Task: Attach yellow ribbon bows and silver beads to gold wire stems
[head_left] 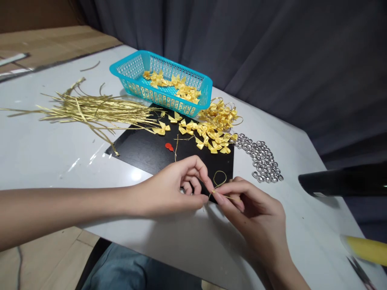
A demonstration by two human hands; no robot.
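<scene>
Recording white tabletop (pixel 281 129), with black mat (pixel 145 147) near its middle, blue basket (pixel 178 105) beyond, gold strand bundle (pixel 99 108) at left. Meets at mat's near edge with left hand (pixel 169 189) and right hand (pixel 263 213). Clamps thin gold cord (pixel 220 171) in right grip, thumb to index finger. Places left grip at same crossing, tips close; cannot tell whether fully together. Shows loop just beyond both grips, nearer right hand, with straight end running rightward.

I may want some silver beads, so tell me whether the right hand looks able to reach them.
Probably yes: the silver beads lie just beyond the right hand with nothing visible between, though its fingers are pinching a gold cord.
</scene>
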